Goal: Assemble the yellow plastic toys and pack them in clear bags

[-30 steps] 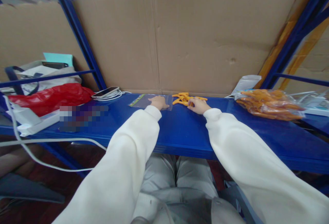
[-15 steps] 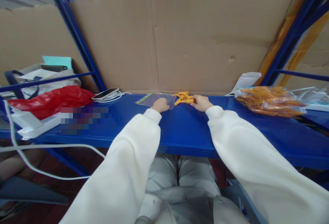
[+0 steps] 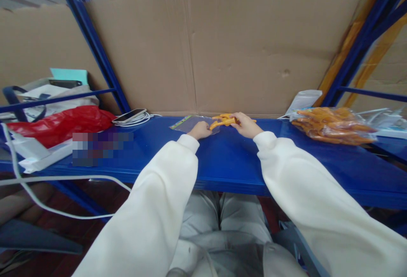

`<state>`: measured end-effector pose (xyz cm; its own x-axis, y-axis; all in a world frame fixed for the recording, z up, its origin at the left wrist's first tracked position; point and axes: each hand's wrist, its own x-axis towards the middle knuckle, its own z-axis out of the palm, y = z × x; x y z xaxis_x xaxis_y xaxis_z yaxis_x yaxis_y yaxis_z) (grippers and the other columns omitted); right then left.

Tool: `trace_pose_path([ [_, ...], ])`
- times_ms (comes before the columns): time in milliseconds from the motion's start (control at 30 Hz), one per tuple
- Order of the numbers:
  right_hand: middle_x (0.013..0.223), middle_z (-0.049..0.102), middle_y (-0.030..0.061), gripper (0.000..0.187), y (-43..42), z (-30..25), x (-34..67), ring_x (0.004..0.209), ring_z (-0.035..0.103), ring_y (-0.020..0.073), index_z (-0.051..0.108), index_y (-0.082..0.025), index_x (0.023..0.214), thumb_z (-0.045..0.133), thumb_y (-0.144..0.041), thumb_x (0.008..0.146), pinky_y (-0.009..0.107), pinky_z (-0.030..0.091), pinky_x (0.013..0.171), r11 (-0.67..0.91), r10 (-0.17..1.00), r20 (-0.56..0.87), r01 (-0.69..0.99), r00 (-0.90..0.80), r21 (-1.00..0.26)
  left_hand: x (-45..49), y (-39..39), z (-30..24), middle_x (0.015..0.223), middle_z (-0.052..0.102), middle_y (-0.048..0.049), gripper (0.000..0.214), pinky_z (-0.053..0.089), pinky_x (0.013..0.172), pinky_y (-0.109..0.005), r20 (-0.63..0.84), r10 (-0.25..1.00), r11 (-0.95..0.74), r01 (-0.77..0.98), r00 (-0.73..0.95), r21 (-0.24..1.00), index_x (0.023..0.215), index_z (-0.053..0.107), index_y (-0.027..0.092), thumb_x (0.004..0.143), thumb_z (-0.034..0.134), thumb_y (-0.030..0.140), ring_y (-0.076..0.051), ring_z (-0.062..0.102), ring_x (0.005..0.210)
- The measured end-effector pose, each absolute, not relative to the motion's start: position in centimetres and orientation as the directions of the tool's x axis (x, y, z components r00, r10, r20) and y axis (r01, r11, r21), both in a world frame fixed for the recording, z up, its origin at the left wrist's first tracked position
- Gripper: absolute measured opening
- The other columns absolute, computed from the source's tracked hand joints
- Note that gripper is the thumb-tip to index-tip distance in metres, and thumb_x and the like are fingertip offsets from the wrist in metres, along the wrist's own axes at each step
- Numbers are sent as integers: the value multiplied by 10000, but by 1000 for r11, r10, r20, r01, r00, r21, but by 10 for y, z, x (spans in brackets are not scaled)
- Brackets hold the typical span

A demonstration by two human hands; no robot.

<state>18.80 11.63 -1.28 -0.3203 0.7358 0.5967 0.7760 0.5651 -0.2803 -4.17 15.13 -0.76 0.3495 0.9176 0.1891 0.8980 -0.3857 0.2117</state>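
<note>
My left hand (image 3: 200,130) is closed on the near edge of a clear plastic bag (image 3: 190,122), which lies on the blue shelf with a green printed strip at its left end. In my right hand (image 3: 247,125) is an orange spring clamp (image 3: 222,121), its front end at the bag's right end beside my left fingers. More orange plastic shows just behind it, against the cardboard; how many clamps there are I cannot tell. My right fingers wrap over the clamp's handles and partly hide them.
A clear bag full of orange clamps (image 3: 333,124) sits on the shelf (image 3: 229,164) at the right. To the left lie a phone (image 3: 129,116) on a coiled white cable, a red plastic bag (image 3: 63,124) and a white power strip (image 3: 47,156). Cardboard (image 3: 238,48) stands behind.
My right hand has shifted slightly left and the orange clamp with it, so its front end now reaches the bag's opening near my left hand. My left hand has barely moved.
</note>
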Motion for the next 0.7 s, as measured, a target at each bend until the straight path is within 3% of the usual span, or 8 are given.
trace_pose_path([
  [200,1174,674,131,325,119,-15,193,1111,630,275,659,-191,1199,570,-174,887,458,494,1012,545,757,562,797,-335,-259,-41,152,-6,893,756,-122,208,487,721,-278,266,907,-388,893,327,229,801,776,135,817,599,243,-223,683,841],
  [433,1188,670,133,338,119,-15,194,1118,633,268,663,-182,1173,565,-123,855,451,501,1011,538,760,557,805,-335,-249,-42,154,-6,645,653,-50,238,381,587,-289,230,901,-421,870,368,257,639,695,165,787,617,336,-185,597,650],
  [600,1186,681,138,317,119,-17,194,1115,642,262,678,-174,1142,557,-124,854,450,499,1016,554,760,545,790,-353,-262,-41,155,-7,615,646,-50,351,349,585,-288,209,899,-434,854,386,288,579,656,176,799,622,448,-184,591,652],
  [700,1187,688,143,309,120,-18,191,1127,647,262,696,-170,1144,574,-139,862,459,495,1031,582,747,548,767,-375,-270,-40,155,-8,610,640,-49,345,362,591,-283,242,889,-450,843,389,295,563,641,172,808,606,412,-178,587,647],
])
